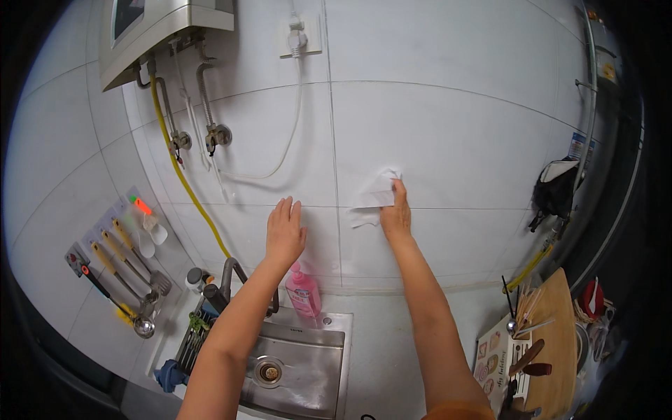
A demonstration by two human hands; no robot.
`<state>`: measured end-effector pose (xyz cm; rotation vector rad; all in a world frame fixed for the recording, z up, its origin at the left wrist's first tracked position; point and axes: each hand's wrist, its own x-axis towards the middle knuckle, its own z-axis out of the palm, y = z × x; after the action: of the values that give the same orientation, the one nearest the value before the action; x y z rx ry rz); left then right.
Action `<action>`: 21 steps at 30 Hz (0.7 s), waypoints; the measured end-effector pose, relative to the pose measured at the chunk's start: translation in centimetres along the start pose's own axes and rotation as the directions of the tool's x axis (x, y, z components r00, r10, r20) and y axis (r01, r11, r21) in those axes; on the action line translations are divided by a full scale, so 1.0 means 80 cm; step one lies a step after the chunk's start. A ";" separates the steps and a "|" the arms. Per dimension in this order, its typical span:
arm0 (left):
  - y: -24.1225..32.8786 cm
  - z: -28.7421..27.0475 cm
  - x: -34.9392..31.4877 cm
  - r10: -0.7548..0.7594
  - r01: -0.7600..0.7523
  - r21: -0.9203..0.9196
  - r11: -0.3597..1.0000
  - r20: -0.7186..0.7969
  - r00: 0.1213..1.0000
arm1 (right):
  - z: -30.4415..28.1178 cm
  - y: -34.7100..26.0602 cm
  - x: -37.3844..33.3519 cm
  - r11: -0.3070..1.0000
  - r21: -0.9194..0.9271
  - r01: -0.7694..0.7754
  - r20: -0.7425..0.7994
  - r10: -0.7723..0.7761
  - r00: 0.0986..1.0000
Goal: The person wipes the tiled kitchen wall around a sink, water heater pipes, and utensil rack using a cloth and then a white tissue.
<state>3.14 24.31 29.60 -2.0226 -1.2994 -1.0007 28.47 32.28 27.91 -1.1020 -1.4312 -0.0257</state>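
My right hand (396,211) pinches a thin white paper towel (376,193), which lies against the white tiled wall (434,147). One crumpled edge of the towel sticks up above the fingers, and a loose part hangs to the left below them. My left hand (285,229) holds nothing; its fingers point up with the palm toward the wall. Whether its fingertips touch the tiles, I cannot tell. Below that hand a pink pump bottle (303,294) stands behind the sink's back rim.
Beneath my left arm is a steel sink (297,371) with a dark faucet (231,273). Ladles and spatulas (126,259) hang on the left wall. A water heater (168,35) with a yellow hose (183,178) is above. A knife holder (500,357) and wooden board (556,336) stand right.
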 end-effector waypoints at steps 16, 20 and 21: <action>-0.044 0.060 0.035 -0.150 0.112 0.226 0.968 0.157 0.976 | 0.001 -0.047 0.037 0.898 -0.370 0.237 -0.203 -0.327 0.923; -0.036 0.067 0.038 -0.155 0.129 0.163 0.978 0.156 0.976 | 0.014 -0.049 0.050 0.903 -0.411 0.129 -0.250 -0.247 0.936; -0.037 0.066 0.037 -0.151 0.124 0.166 0.978 0.162 0.975 | 0.015 -0.063 0.051 0.905 -0.405 0.131 -0.254 -0.249 0.934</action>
<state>2.75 31.03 29.04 -1.9569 -1.5773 -0.7690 25.39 32.66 33.78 -1.2048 -1.2791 -0.6163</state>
